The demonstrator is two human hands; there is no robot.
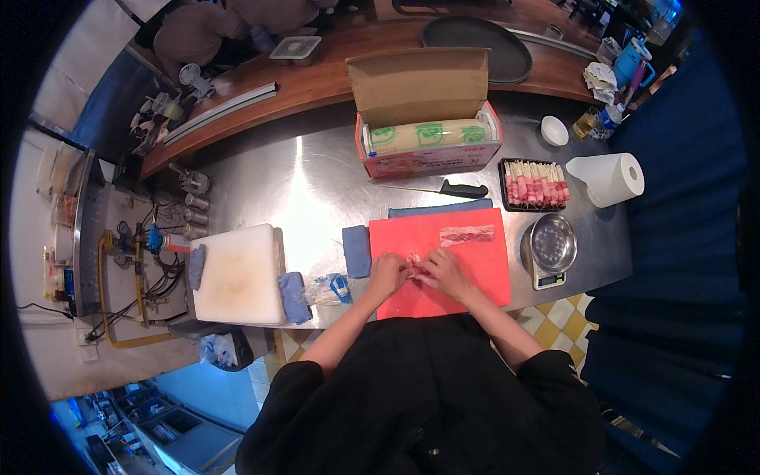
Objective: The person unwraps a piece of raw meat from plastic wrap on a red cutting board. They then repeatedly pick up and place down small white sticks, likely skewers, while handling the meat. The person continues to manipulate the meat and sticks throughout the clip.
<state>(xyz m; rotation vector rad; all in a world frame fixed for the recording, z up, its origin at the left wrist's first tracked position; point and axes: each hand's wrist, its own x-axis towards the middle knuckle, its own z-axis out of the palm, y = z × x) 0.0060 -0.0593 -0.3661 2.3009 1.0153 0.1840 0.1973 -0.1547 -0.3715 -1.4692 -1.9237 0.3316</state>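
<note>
On the red cutting board [404,233] in front of me, my left hand [388,275] and my right hand [443,275] meet over a small piece of streaky pink meat [412,263]. Fingers of both hands are closed on it, hiding most of its shape. A flat strip of bacon [467,235] lies farther up the board, just beyond my right hand. To the right, a black tray [504,198] holds several skewers [538,190] wrapped in pink meat. Behind the board rests a black-handled knife [463,191].
A steel bowl [553,243] sits on a scale [549,280] at right, near a paper roll [606,178]. An open carton [431,164] holds a film roll [427,134]. Left are a white cutting board [237,277] and folded blue cloths [356,252]. A person [198,36] is across the counter.
</note>
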